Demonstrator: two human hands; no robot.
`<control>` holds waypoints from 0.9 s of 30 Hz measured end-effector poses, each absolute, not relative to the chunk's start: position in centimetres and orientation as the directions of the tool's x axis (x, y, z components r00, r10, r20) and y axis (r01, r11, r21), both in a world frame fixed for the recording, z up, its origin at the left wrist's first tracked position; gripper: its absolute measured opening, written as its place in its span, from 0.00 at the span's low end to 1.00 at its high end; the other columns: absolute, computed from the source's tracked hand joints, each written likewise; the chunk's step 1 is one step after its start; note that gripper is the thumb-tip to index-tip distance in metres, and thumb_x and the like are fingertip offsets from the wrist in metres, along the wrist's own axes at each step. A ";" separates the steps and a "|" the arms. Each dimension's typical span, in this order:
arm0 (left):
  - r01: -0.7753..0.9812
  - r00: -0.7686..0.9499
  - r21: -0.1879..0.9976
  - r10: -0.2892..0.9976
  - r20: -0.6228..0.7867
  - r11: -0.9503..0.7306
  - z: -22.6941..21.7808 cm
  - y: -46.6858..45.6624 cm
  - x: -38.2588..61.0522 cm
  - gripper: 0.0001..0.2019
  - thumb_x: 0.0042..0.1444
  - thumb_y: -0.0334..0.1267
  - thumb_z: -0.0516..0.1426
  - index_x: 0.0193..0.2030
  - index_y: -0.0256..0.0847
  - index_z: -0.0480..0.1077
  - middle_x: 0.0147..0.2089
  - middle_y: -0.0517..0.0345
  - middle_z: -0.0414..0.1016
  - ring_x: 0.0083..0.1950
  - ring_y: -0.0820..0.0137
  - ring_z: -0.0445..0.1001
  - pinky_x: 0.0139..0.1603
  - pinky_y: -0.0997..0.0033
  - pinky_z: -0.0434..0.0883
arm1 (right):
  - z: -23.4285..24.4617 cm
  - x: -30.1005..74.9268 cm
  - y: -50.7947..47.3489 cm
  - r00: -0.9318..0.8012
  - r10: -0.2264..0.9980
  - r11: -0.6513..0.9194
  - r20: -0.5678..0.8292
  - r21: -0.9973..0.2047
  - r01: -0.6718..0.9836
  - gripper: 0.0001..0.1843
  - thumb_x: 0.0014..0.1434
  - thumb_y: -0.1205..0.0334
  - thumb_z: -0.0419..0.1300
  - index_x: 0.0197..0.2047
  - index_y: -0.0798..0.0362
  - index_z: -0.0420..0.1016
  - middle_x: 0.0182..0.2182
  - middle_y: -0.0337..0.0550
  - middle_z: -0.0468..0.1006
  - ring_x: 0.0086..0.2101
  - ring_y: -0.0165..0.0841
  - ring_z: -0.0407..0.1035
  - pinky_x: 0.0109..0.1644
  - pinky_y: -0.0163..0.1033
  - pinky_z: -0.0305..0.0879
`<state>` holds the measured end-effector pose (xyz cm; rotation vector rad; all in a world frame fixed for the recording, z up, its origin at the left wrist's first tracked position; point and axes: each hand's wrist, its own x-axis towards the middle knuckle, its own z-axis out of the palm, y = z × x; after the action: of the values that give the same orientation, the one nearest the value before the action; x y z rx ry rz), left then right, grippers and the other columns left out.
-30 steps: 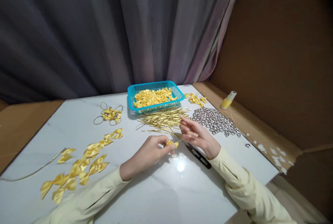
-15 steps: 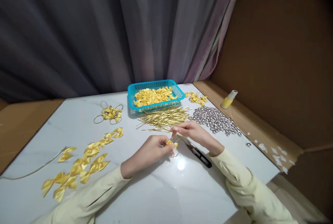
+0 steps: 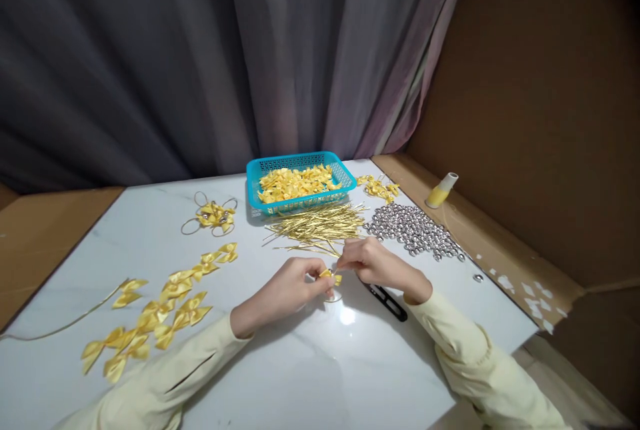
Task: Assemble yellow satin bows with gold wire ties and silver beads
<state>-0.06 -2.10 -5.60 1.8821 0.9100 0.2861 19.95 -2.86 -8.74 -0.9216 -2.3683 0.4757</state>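
Between the thumb and fingers of my left hand point(image 3: 299, 281) is a small yellow ribbon bow point(image 3: 327, 274). A thin round loop point(image 3: 334, 298) hangs just below it. My right hand point(image 3: 373, 262) is closed in a pinch at the bow's right side, on a thin strand too fine to make out well. Partly beneath this hand lies a black-handled cutter or snips point(image 3: 387, 302); its front end is hidden. Just beyond both hands is a heap of gold twist ties point(image 3: 315, 223).
A turquoise basket point(image 3: 303, 206) of yellow bows stands at the back. Silver beads point(image 3: 415, 230) spread to the right, near a yellow thread cone point(image 3: 441, 191). Loose bows point(image 3: 155, 315) lie at left, behind them bows with loops point(image 3: 215, 215). More bows point(image 3: 379, 188) sit right of the basket.
My right hand has turned and drawn its fingers into a pinch close to the bow, after being more stretched out. The left hand keeps the bow in nearly the same place.
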 end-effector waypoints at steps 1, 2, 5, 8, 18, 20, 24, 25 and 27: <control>0.458 0.696 0.856 0.696 -0.178 -0.239 -5.5 -2.1 -0.1 0.12 0.56 0.39 0.50 0.28 0.37 0.70 0.31 0.57 0.77 0.33 0.69 0.71 0.34 0.72 0.64 | -8.8 19.8 -2.9 -0.605 0.698 0.708 0.383 -0.491 0.507 0.21 0.40 0.83 0.46 0.29 0.56 0.75 0.23 0.41 0.73 0.28 0.30 0.62 0.32 0.33 0.57; 0.451 0.701 0.856 0.693 -0.165 -0.252 -5.4 -2.2 -0.1 0.12 0.56 0.39 0.50 0.28 0.37 0.70 0.31 0.57 0.77 0.34 0.69 0.72 0.36 0.71 0.64 | -8.9 19.7 -2.9 -0.587 0.700 0.710 0.406 -0.487 0.509 0.21 0.40 0.82 0.46 0.28 0.56 0.75 0.22 0.41 0.72 0.27 0.30 0.62 0.32 0.33 0.56; 0.436 0.710 0.853 0.692 -0.130 -0.288 -5.2 -2.2 -0.1 0.11 0.56 0.38 0.50 0.28 0.38 0.69 0.31 0.57 0.76 0.34 0.69 0.72 0.38 0.71 0.65 | -9.1 19.3 -2.8 -0.505 0.729 0.684 0.462 -0.510 0.521 0.18 0.40 0.81 0.46 0.25 0.56 0.73 0.20 0.41 0.70 0.25 0.30 0.60 0.30 0.32 0.55; 0.431 0.712 0.856 0.690 -0.127 -0.287 -5.1 -2.3 -0.2 0.10 0.55 0.37 0.50 0.27 0.38 0.68 0.30 0.57 0.76 0.34 0.69 0.71 0.37 0.71 0.66 | -9.3 18.9 -2.8 -0.464 0.750 0.662 0.472 -0.542 0.519 0.17 0.38 0.81 0.46 0.23 0.57 0.72 0.19 0.40 0.68 0.24 0.29 0.60 0.28 0.32 0.53; 0.410 0.703 0.886 0.694 -0.155 -0.217 -5.4 -2.3 -0.4 0.08 0.54 0.37 0.50 0.26 0.38 0.66 0.29 0.58 0.75 0.33 0.69 0.71 0.34 0.71 0.67 | -9.3 18.5 -2.9 -0.417 0.778 0.628 0.471 -0.597 0.499 0.17 0.38 0.81 0.46 0.22 0.56 0.71 0.19 0.39 0.69 0.23 0.28 0.62 0.28 0.31 0.55; 0.407 0.709 0.885 0.689 -0.149 -0.228 -5.2 -2.3 -0.3 0.10 0.55 0.38 0.51 0.27 0.38 0.67 0.30 0.57 0.75 0.34 0.69 0.71 0.35 0.71 0.67 | -9.2 18.6 -2.9 -0.406 0.782 0.624 0.473 -0.608 0.491 0.17 0.38 0.81 0.46 0.22 0.55 0.72 0.18 0.38 0.69 0.23 0.28 0.62 0.27 0.31 0.55; 0.384 0.742 0.874 0.663 -0.101 -0.297 -4.2 -2.3 -0.3 0.13 0.57 0.43 0.51 0.30 0.39 0.72 0.33 0.59 0.75 0.36 0.70 0.70 0.39 0.72 0.64 | -8.5 19.0 -2.9 -0.368 0.802 0.596 0.470 -0.661 0.456 0.15 0.46 0.79 0.49 0.23 0.55 0.73 0.19 0.39 0.70 0.22 0.28 0.63 0.27 0.32 0.56; 0.380 0.743 0.871 0.663 -0.088 -0.310 -3.9 -2.3 -0.4 0.13 0.57 0.44 0.51 0.31 0.40 0.73 0.33 0.59 0.75 0.36 0.70 0.70 0.39 0.72 0.64 | -8.2 19.1 -3.0 -0.356 0.813 0.581 0.461 -0.686 0.438 0.13 0.49 0.77 0.51 0.24 0.55 0.74 0.19 0.39 0.70 0.22 0.27 0.63 0.27 0.32 0.56; 0.380 0.740 0.863 0.670 -0.067 -0.334 -3.5 -2.3 -0.5 0.12 0.57 0.45 0.52 0.33 0.41 0.73 0.33 0.60 0.74 0.36 0.71 0.69 0.38 0.73 0.64 | -7.6 19.2 -3.1 -0.338 0.832 0.550 0.440 -0.729 0.407 0.11 0.53 0.72 0.54 0.25 0.54 0.75 0.19 0.38 0.70 0.21 0.27 0.61 0.26 0.32 0.55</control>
<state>-0.50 -2.34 -3.48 1.9613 0.7992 0.3724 19.23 -3.15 -7.62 -1.0024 -1.9518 0.6441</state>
